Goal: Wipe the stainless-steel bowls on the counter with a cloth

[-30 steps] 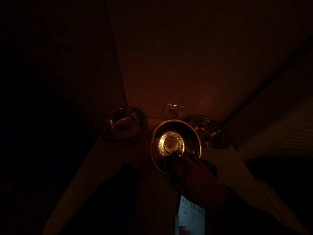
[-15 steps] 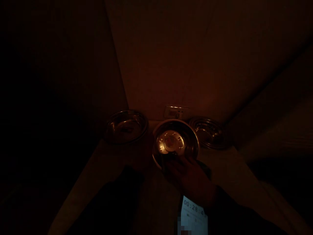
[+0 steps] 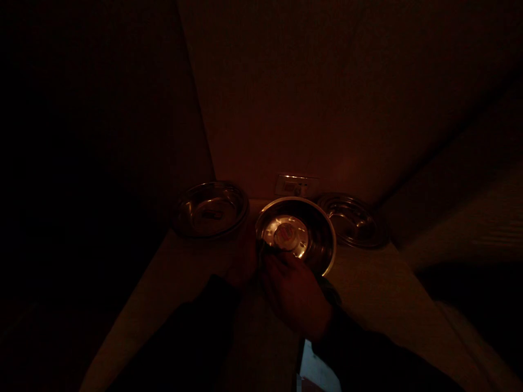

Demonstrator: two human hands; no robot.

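Note:
The scene is very dark. A shiny steel bowl [image 3: 304, 226] is held tilted above the counter, with a round sticker at its bottom. My left hand [image 3: 241, 258] grips the bowl's left rim; its fingers are barely visible. My right hand [image 3: 292, 288] is closed at the bowl's near rim, pressing something dark into the bowl. I cannot make out what that dark thing is.
Another steel bowl [image 3: 210, 209] sits at the back left of the pale counter [image 3: 379, 288]. A stack of steel bowls [image 3: 353, 220] stands at the back right. A wall socket [image 3: 295, 185] is behind them. A lit phone screen [image 3: 316, 370] lies near the front edge.
My right hand has slid left along the bowl's near rim, and my arm now covers most of the phone screen. The bowl has tilted slightly.

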